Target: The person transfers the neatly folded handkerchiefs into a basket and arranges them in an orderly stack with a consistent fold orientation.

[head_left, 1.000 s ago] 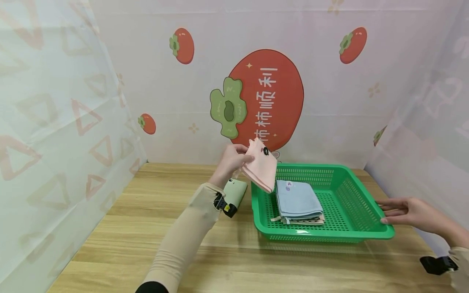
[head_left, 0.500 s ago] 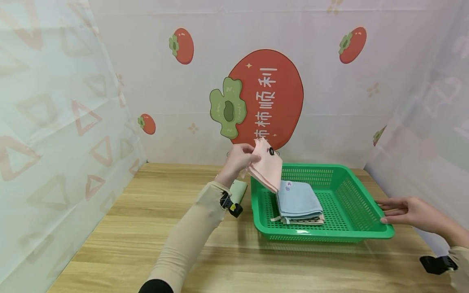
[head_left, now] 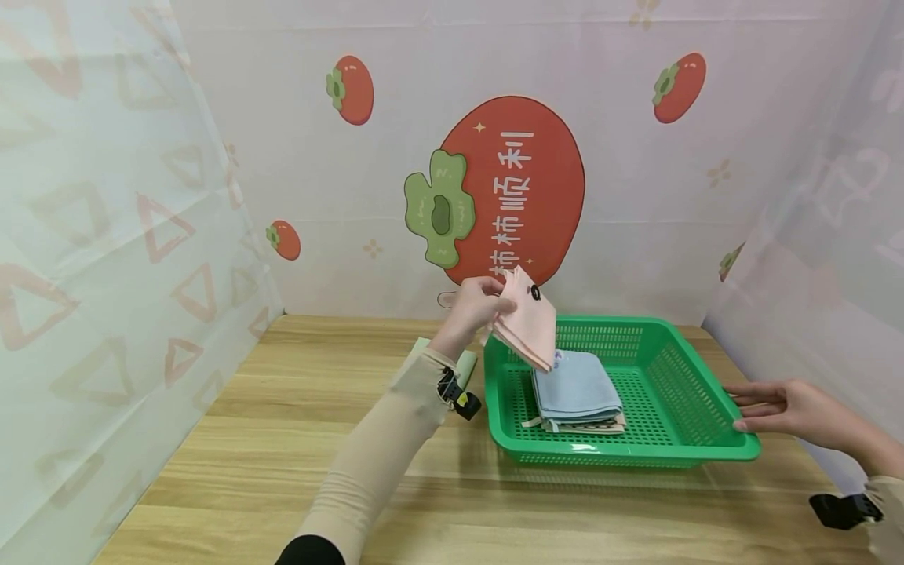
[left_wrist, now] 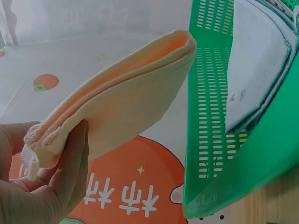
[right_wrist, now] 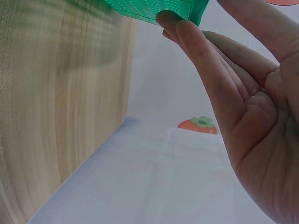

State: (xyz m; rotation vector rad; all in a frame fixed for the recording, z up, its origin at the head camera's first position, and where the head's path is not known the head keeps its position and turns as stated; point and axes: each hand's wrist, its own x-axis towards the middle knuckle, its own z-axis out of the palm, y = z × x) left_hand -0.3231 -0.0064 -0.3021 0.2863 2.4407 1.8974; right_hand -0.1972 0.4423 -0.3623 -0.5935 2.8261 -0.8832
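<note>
My left hand (head_left: 475,312) pinches a folded pale pink towel (head_left: 528,320) with a dark ring-shaped mark. The towel hangs over the left back side of a green plastic basket (head_left: 636,453). In the left wrist view its folded layers (left_wrist: 135,102) fan out from between thumb and fingers, a small white loop showing near the hand. A folded light blue towel (head_left: 575,384) lies in the basket on top of a patterned cloth (head_left: 600,426). At the basket's right rim, my right hand (head_left: 794,412) holds the edge between thumb and fingers; its fingertips (right_wrist: 187,28) touch the rim.
A folded light green towel (head_left: 466,366) lies on the wooden table (head_left: 282,439) left of the basket, partly hidden by the left forearm. Printed cloth walls (head_left: 318,157) close off the back and both sides.
My left hand has moved right with the pink towel, from the basket's left edge to over its inside. The forearm now covers more of the green towel. My right hand stays at the rim.
</note>
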